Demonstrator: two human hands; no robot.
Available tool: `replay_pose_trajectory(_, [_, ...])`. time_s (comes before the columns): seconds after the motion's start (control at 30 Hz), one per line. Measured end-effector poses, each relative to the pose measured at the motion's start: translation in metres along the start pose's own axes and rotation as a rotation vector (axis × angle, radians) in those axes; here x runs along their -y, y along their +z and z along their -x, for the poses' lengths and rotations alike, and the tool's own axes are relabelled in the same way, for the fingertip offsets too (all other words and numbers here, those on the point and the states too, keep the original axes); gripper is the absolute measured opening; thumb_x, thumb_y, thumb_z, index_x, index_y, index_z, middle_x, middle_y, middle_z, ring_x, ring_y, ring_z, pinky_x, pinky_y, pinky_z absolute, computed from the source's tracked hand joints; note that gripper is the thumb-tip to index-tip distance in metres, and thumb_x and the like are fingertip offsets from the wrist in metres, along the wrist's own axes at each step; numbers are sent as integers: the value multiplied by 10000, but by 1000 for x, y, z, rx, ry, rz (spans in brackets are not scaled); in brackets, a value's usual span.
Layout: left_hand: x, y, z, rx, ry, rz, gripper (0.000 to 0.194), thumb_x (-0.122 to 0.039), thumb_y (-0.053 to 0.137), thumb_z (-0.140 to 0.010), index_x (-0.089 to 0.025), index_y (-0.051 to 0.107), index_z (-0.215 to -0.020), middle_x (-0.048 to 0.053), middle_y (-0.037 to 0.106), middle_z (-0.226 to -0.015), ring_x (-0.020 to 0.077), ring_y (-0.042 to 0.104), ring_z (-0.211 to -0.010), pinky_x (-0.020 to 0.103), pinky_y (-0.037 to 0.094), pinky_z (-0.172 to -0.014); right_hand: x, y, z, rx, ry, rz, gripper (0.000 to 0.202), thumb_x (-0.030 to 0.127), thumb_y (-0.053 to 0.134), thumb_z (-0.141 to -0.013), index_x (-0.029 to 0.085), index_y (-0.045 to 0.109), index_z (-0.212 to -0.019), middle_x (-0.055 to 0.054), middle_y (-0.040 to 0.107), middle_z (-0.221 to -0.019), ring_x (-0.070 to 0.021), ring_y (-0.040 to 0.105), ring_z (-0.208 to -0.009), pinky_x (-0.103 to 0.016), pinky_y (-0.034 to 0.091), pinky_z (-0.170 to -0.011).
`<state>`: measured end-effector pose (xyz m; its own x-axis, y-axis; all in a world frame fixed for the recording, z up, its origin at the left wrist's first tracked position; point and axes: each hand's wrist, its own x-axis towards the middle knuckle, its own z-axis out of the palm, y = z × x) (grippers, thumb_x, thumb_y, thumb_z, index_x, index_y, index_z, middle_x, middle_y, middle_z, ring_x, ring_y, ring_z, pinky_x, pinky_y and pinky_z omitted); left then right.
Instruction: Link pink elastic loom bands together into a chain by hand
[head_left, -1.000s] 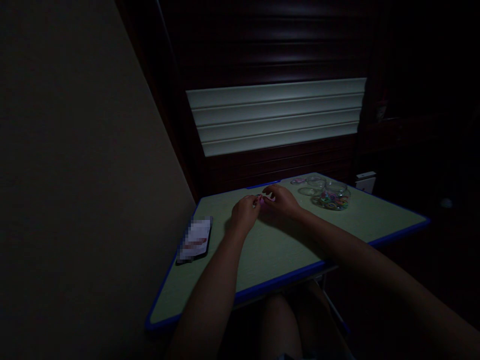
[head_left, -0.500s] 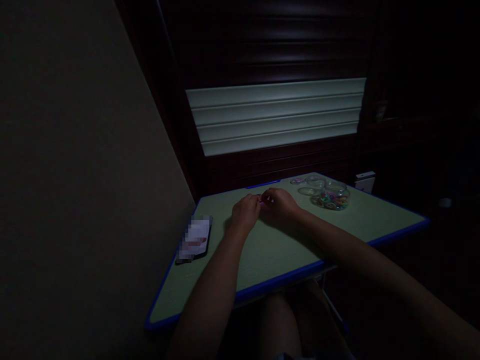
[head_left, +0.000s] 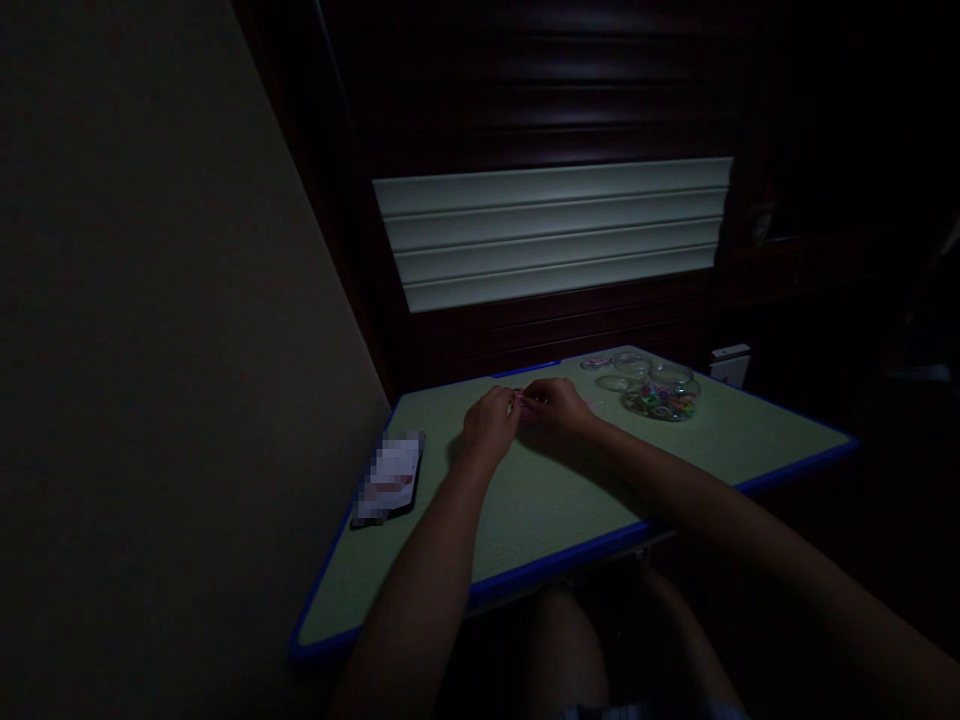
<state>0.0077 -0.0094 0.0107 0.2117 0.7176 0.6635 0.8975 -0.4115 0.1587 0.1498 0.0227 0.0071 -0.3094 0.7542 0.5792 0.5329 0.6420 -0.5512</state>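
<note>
My left hand (head_left: 491, 422) and my right hand (head_left: 556, 404) meet over the far middle of the table. Between their pinched fingertips is a small pink piece (head_left: 520, 401), mostly covered by the fingers; its exact kind is too small and dark to make out. To the right of my right hand stands a clear round jar (head_left: 661, 398) holding several small coloured loops. A clear lid (head_left: 618, 383) and another clear round container (head_left: 632, 362) are beside the jar, with a pinkish item (head_left: 597, 363) further back.
The pale green table (head_left: 570, 500) has a blue rim. A phone-like object (head_left: 391, 478), partly pixelated, lies at its left edge. A wall (head_left: 187, 350) rises close on the left, and a slatted panel (head_left: 555, 230) stands behind the table.
My right hand has shifted slightly left and its fingers sit closer to my left hand. A bit of pink now shows just right of my right hand. My legs have moved under the table.
</note>
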Motion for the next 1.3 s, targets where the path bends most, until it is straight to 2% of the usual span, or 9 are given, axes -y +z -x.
replay_pose_trajectory(0.2, [3,9,-5,-14,-111,258,208,-311,469,-784,-177,617,-842,52,639,-868,137,573,-750,240,418,-678,-4,2,-4,-144,95,-202,166,293,572,-695,135,617,-717,-46,639,-704,-121,568,-637,-218,412,-590])
replay_pose_trajectory(0.37, [3,17,-10,-54,-260,501,187,-306,539,-722,-152,632,-778,41,658,-781,125,587,-679,232,444,-646,-4,2,-6,-164,160,-369,175,307,593,-659,133,585,-679,-21,608,-624,-106,547,-578,-217,422,-564])
replay_pose_trajectory(0.53, [5,23,-13,-42,-358,610,185,-297,566,-683,-143,636,-758,41,655,-721,134,597,-660,233,460,-603,-4,2,-6,-162,190,-486,192,314,617,-624,131,573,-666,-28,604,-631,-97,538,-556,-212,420,-545])
replay_pose_trajectory(0.93, [8,21,-15,-93,-464,714,175,-277,571,-649,-147,633,-750,41,656,-721,141,607,-680,237,469,-602,-1,5,-4,-81,231,-478,178,296,601,-630,121,576,-651,-21,594,-607,-90,512,-527,-214,401,-536])
replay_pose_trajectory(1.3, [7,18,-16,-144,-467,743,155,-275,581,-625,-142,619,-694,32,638,-667,137,601,-653,231,458,-592,-12,9,-7,-31,200,-429,216,327,564,-676,113,587,-691,-17,590,-624,-90,509,-543,-203,392,-535])
